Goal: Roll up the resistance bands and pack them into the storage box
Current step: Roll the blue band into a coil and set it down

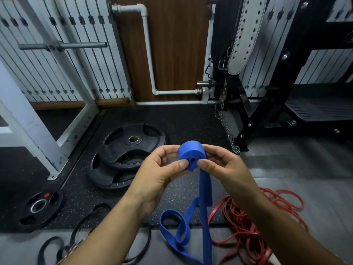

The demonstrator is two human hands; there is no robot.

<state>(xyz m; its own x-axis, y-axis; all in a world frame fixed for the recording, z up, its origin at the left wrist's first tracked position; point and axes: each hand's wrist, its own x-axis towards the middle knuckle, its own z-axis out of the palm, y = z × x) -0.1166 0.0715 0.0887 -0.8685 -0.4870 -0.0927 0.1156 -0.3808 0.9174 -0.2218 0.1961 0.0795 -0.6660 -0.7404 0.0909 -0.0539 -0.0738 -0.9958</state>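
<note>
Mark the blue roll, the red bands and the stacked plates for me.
blue roll (188, 150), head view, outer wrap on top.
red bands (242, 236), head view, tangle on the floor.
stacked plates (150, 146), head view, top plate's face.

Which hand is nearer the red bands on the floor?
Right. The right hand pinches the blue roll above the red bands; the left hand pinches its other side, farther left.
</note>
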